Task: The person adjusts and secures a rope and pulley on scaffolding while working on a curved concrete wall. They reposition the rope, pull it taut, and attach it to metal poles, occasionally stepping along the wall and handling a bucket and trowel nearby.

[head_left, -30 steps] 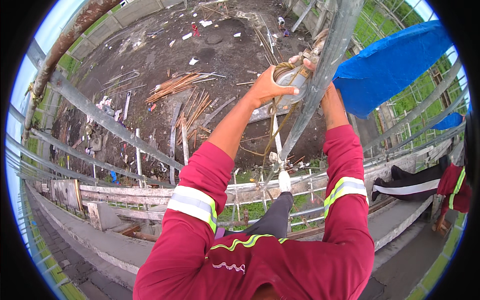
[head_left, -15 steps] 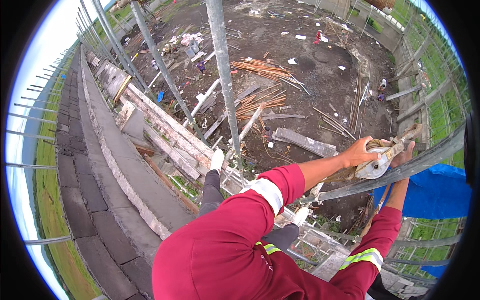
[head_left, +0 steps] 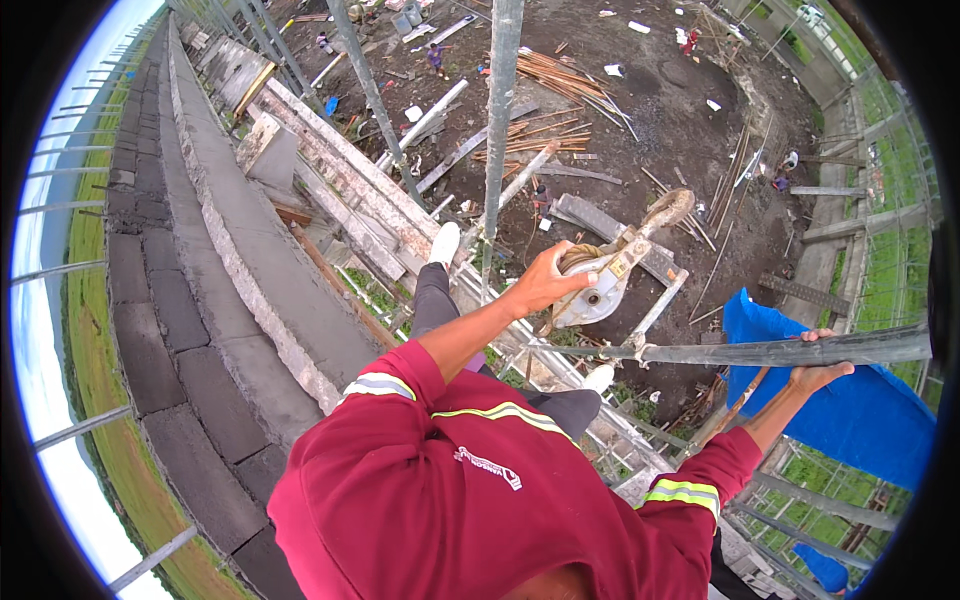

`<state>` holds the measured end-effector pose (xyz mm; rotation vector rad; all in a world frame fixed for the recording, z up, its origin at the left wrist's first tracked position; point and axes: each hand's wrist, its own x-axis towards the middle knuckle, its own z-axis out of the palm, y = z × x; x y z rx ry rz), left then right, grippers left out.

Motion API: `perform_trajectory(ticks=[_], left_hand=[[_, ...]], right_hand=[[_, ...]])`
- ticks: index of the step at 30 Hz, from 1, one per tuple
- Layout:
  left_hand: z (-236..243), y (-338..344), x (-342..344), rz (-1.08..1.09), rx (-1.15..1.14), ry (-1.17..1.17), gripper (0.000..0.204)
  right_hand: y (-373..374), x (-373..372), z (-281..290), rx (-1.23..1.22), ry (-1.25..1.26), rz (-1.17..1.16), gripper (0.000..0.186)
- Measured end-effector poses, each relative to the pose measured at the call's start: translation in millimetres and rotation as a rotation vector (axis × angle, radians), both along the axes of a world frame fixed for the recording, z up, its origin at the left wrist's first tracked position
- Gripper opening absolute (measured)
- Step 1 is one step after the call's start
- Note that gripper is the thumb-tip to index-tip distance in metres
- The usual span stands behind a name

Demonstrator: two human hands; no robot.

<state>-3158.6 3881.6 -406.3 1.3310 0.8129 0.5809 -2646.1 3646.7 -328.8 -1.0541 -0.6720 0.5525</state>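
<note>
My left hand (head_left: 545,281) is closed on a metal pulley block (head_left: 596,300), a pale round wheel casing with a hub at its centre. Tan rope (head_left: 592,256) is bunched at its top beside my fingers, and a thick worn loop (head_left: 668,209) sticks out from its far end. Over at the right, my right hand (head_left: 822,374) grips a grey metal scaffold pole (head_left: 720,353), thumb and fingers around it. The pole runs roughly level below the pulley, with a tied joint (head_left: 636,346) near its left end. Both arms wear red sleeves with reflective bands.
I am high on scaffolding; my shoes rest among narrow bars. Upright poles (head_left: 500,110) stand ahead. Along the left runs a block wall (head_left: 180,340) beside a concrete ledge (head_left: 290,310). A blue tarp (head_left: 840,400) hangs at right. Far below lie timber piles (head_left: 560,80) and several people.
My left hand has brought the pulley leftward and nearer, away from the pole. My right hand, earlier up by the pulley, now grips the pole lower down. My view has shifted too.
</note>
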Motion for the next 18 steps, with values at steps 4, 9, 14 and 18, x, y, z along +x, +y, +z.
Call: perform_trajectory(ticks=[4,9,14,18], left_hand=[[-4,14,-64,0.192,0.036,0.072,0.060],[2,60,-103,0.218,0.101,0.048,0.064],[9,76,-92,0.151,0.050,0.075,0.066],[2,72,-59,0.116,0.035,0.004,0.059]], right_hand=[[-1,10,-16,-0.038,-0.013,-0.105,0.081],[-8,9,-14,-0.046,0.002,-0.132,0.056],[-6,-1,-2,-0.138,0.019,-0.354,0.052],[2,-15,-3,-0.178,-0.032,-0.559,0.054]])
